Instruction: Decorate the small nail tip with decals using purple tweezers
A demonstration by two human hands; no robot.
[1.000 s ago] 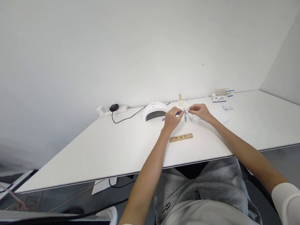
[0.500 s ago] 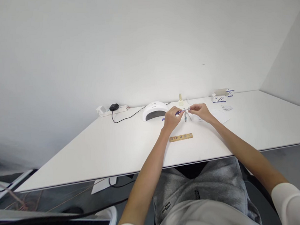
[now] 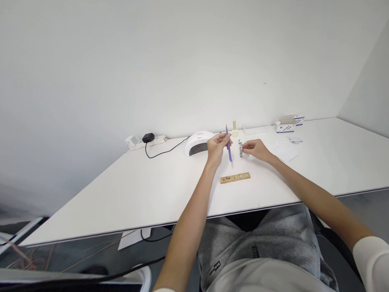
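My left hand [image 3: 217,147] is closed around a slim purple stick-like tool [image 3: 229,148], which points up and down between the fingers. To its right, a small silvery upright holder [image 3: 240,149] with bluish-grey parts stands on the white table [image 3: 167,187]. The fingers of my right hand [image 3: 255,149] pinch this holder at its right side. Nearer to me lies a yellowish bar [image 3: 235,178] with several round spots along it. A white nail lamp [image 3: 199,142] sits just behind and left of my left hand.
A pale polish bottle [image 3: 235,129] and a clear tray [image 3: 255,130] stand at the wall. White boxes [image 3: 285,125], a foil packet [image 3: 294,140] and white paper [image 3: 283,151] lie right. A power strip [image 3: 150,143] with a black adapter [image 3: 148,138] lies back left.
My left hand has drawn back leftward and turned the purple tool from nearly level to upright. My right hand has come down from the top of the holder to its side.
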